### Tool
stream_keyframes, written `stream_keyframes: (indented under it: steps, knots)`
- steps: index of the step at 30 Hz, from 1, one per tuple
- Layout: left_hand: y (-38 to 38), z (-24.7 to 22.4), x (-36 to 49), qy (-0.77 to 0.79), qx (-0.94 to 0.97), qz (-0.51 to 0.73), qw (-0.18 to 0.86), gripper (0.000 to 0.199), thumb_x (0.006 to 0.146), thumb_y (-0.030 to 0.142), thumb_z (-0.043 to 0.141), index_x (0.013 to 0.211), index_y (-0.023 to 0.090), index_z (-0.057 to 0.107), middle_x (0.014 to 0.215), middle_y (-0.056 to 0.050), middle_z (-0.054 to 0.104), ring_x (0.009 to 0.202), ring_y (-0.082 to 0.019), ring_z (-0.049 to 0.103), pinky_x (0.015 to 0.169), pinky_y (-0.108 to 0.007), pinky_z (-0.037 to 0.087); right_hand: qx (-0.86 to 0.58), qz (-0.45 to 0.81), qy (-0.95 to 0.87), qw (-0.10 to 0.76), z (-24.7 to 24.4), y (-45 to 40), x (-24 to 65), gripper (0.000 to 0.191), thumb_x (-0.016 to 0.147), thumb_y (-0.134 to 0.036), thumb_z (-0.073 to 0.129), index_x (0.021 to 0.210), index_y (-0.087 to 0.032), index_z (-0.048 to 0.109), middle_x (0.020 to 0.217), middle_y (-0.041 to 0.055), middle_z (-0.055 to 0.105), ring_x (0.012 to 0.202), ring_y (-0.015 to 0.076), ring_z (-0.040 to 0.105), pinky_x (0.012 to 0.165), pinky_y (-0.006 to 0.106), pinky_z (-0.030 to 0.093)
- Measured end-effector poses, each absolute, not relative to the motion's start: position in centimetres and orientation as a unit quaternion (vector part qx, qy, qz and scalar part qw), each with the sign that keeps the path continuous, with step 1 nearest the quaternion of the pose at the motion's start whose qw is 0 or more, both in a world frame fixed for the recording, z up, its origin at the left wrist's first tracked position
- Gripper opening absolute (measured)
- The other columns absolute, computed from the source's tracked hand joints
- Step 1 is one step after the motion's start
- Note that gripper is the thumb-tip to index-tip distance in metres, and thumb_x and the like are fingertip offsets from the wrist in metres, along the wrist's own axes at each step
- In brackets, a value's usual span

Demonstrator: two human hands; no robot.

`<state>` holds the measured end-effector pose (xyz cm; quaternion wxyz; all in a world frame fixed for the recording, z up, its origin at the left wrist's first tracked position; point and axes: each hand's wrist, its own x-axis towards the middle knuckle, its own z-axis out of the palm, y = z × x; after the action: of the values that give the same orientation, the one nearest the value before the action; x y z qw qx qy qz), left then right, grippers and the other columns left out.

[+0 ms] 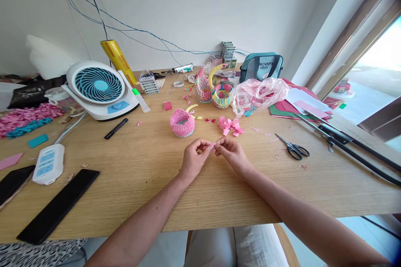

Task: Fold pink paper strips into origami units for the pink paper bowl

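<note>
My left hand (197, 154) and my right hand (230, 152) meet above the table, fingertips pinched together on a small piece of pink paper (212, 145). Most of the piece is hidden by the fingers. Just beyond them stands a round pink bowl shape of folded paper (182, 123). A loose pile of pink paper strips (230, 126) lies beyond my right hand. Between bowl and pile are tiny red folded bits (210, 120). A curved yellow paper piece (191, 107) rests behind the bowl. Farther back stand a pink paper figure (203, 87) and a multicoloured one with a yellow neck (222, 95).
Black-handled scissors (296, 149) and long metal rods (338, 137) lie on the right. A plastic bag (260, 94) and a blue bag (262, 66) stand at the back. To the left are a fan (99, 87), a marker (116, 128), a power strip (48, 163) and a black slab (59, 204).
</note>
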<state>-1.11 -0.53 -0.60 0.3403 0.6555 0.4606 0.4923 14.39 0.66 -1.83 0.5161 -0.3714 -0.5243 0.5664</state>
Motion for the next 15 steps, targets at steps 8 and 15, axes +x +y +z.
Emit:
stream_keyframes:
  steps: [8,15]
  knots:
    - [-0.60,-0.40,-1.17,0.437,0.724,0.473,0.248,0.014,0.087,0.018,0.054,0.090,0.020,0.067,0.083,-0.003,0.062,0.071,-0.012,0.057,0.061,-0.022,0.044,-0.370,0.570,-0.520,0.518,-2.07,0.70,14.38,0.033,0.072,-0.048,0.074,0.074,-0.019,0.059,0.065,-0.0025,0.058,0.060,0.0107,0.054,0.061,0.026,0.045]
    - [-0.55,-0.02,-1.06,0.449,0.715,0.458,0.279,0.012,0.088,0.024,0.053,0.081,0.018,0.061,0.081,-0.003,0.062,0.070,-0.012,0.057,0.059,-0.022,0.043,-0.373,0.551,-0.549,0.506,-2.25,0.63,14.13,0.024,0.074,-0.040,0.071,0.073,-0.019,0.059,0.063,-0.0022,0.059,0.059,0.0119,0.054,0.059,0.026,0.043]
